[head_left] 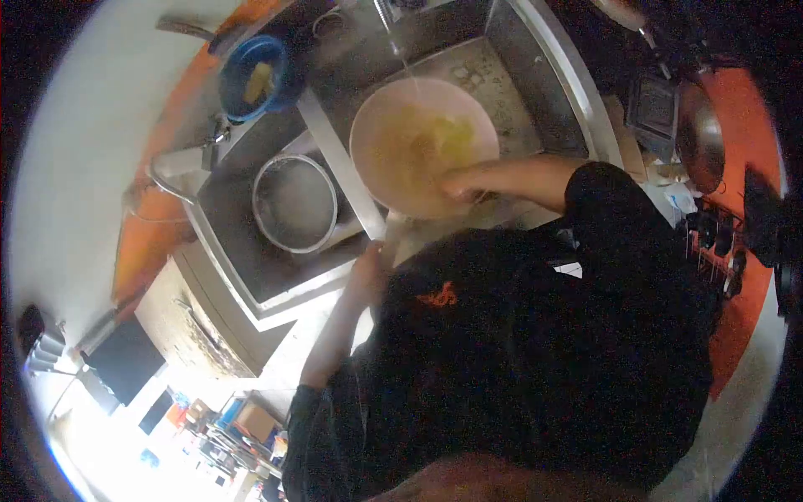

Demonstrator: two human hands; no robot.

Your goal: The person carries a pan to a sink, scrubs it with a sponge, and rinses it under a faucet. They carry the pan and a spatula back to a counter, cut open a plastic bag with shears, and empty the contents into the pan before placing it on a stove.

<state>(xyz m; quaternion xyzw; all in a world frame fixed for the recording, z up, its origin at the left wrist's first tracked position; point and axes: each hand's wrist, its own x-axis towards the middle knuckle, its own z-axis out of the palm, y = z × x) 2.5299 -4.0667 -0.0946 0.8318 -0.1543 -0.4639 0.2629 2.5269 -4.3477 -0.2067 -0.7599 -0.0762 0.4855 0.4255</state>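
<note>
A pale pink basin point(365, 159) stands in the right-hand sink bowl under a thin stream of water. Cloudy yellowish water fills it, with a yellow-green clump point(452, 138) on the far right side that I cannot identify. My right hand point(462, 183) reaches into the basin from the right; its fingers are under the water and hidden. At the sink's front edge point(339, 272), near the divider, my left hand point(370, 264) is closed on the rim, its fingers partly blurred. A round metal pot point(294, 203) sits in the left bowl.
The faucet spout point(386, 23) hangs over the basin's far side. A blue bowl point(278, 88) holding a yellowish block stands at the back left. To the right are a dark rectangular pan point(652, 109), a round pan point(700, 138) and a wire rack point(715, 243).
</note>
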